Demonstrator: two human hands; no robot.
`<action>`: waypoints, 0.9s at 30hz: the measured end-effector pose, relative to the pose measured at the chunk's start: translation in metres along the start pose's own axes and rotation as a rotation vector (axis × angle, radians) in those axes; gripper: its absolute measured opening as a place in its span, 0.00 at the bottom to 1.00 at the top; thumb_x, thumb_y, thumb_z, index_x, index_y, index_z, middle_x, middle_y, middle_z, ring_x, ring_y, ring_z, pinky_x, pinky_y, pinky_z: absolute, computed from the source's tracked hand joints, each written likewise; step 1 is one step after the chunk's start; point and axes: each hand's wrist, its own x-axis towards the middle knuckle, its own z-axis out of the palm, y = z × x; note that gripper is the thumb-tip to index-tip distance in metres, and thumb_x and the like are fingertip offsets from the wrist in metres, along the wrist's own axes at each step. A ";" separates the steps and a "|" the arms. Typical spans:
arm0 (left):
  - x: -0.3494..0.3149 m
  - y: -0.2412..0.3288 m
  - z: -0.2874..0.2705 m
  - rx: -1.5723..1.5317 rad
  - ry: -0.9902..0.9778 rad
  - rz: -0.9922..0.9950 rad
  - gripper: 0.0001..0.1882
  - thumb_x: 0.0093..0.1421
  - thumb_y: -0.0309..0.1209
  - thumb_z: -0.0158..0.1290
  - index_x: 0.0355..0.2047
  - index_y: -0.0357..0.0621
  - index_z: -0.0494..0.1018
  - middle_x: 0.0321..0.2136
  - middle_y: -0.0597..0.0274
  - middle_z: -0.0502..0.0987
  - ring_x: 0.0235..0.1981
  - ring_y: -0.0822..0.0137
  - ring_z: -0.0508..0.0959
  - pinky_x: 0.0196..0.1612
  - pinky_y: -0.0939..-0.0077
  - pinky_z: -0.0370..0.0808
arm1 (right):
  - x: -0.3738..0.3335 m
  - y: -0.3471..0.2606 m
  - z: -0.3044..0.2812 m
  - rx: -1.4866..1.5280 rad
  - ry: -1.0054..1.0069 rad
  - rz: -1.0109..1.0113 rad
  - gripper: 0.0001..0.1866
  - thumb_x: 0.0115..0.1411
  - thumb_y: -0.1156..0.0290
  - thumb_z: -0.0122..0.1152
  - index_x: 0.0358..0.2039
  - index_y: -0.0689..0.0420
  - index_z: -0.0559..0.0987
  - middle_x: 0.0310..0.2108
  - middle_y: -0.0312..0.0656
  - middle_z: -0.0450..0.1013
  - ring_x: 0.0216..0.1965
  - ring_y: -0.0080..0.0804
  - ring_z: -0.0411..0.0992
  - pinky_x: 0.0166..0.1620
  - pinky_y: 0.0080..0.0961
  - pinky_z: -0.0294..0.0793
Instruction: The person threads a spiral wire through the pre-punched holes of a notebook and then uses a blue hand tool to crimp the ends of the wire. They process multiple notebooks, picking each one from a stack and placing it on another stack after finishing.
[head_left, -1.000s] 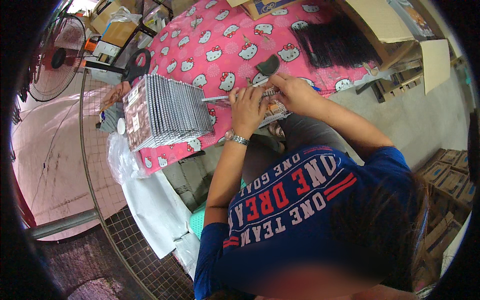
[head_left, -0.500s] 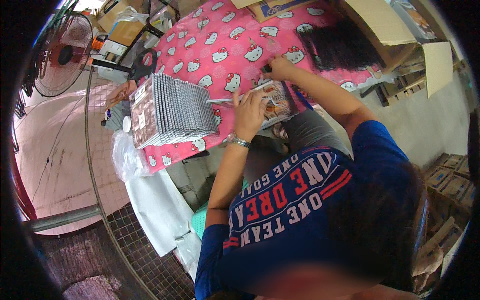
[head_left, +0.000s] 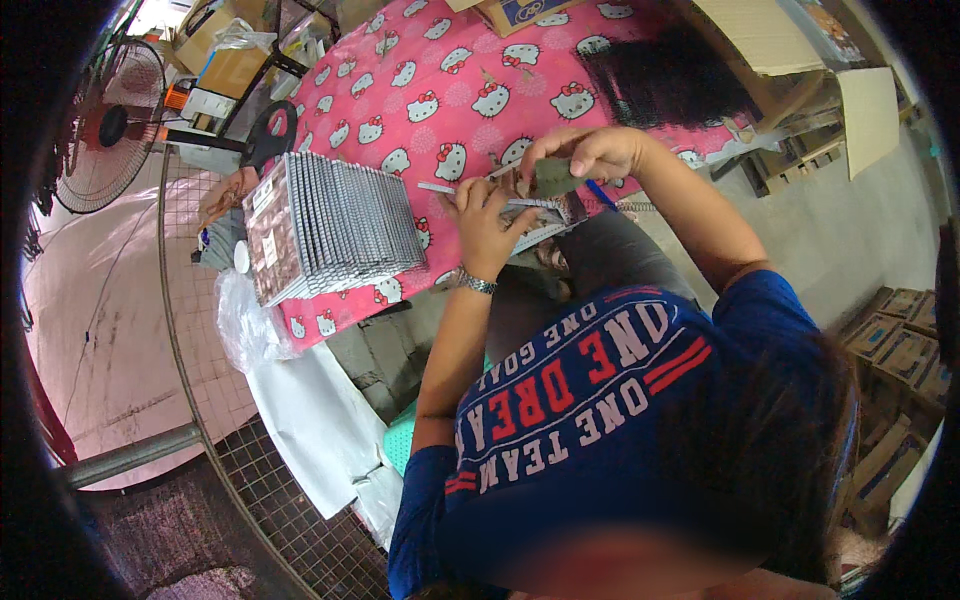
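A notebook (head_left: 545, 232) with a printed cover lies at the near edge of the pink table, partly hidden by my hands. My left hand (head_left: 487, 232) grips its left part, the thumb stretched over it. A narrow white strip (head_left: 437, 187) sticks out left of those fingers. Above the notebook's far side, my right hand (head_left: 605, 155) pinches a small, flat, dark green piece (head_left: 560, 177) whose kind I cannot make out. A thin coil (head_left: 637, 206) and a blue strip (head_left: 601, 195) show beside the notebook, below my right hand.
A tall stack of spiral-bound notebooks (head_left: 345, 225) stands left of my hands. Many thin black strands (head_left: 665, 85) lie at the table's far right, beside an open carton (head_left: 770, 40). A fan (head_left: 112, 125) is at the far left. Clear plastic (head_left: 250, 320) hangs at the table's left corner.
My right hand has moved nearer and turned, bringing the green piece into plain view. My left hand has shifted slightly left, its thumb now spread over the notebook.
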 end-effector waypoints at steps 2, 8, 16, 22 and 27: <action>-0.002 -0.002 -0.001 -0.012 -0.049 -0.026 0.22 0.43 0.43 0.66 0.32 0.41 0.75 0.39 0.56 0.71 0.50 0.52 0.64 0.54 0.58 0.60 | -0.001 -0.019 0.021 -0.174 0.084 0.147 0.30 0.44 0.65 0.68 0.49 0.61 0.75 0.50 0.42 0.70 0.55 0.31 0.64 0.58 0.28 0.62; 0.004 -0.001 -0.009 -0.067 -0.085 -0.016 0.25 0.42 0.45 0.67 0.35 0.42 0.75 0.41 0.56 0.68 0.50 0.53 0.63 0.54 0.55 0.58 | 0.003 -0.021 0.021 -0.126 -0.019 0.037 0.26 0.48 0.67 0.63 0.50 0.59 0.74 0.45 0.39 0.71 0.48 0.29 0.68 0.53 0.27 0.66; 0.005 -0.005 -0.015 -0.057 -0.169 -0.008 0.26 0.44 0.45 0.65 0.38 0.41 0.72 0.41 0.56 0.68 0.49 0.54 0.64 0.53 0.56 0.58 | 0.010 -0.012 0.018 -0.405 0.121 -0.012 0.20 0.48 0.70 0.65 0.43 0.61 0.76 0.40 0.38 0.72 0.45 0.28 0.69 0.49 0.24 0.68; 0.006 -0.009 -0.012 -0.066 -0.114 0.024 0.27 0.42 0.46 0.66 0.38 0.42 0.72 0.39 0.57 0.70 0.46 0.53 0.66 0.51 0.56 0.60 | 0.015 -0.010 0.010 -0.509 0.072 0.043 0.27 0.44 0.67 0.69 0.46 0.60 0.76 0.47 0.43 0.70 0.51 0.32 0.67 0.54 0.29 0.65; 0.008 -0.009 -0.010 -0.084 -0.085 -0.007 0.27 0.41 0.44 0.67 0.36 0.40 0.72 0.37 0.56 0.71 0.45 0.53 0.67 0.49 0.58 0.61 | 0.018 -0.009 0.010 -0.305 -0.031 0.015 0.27 0.45 0.66 0.66 0.47 0.61 0.73 0.43 0.39 0.72 0.45 0.27 0.68 0.49 0.25 0.67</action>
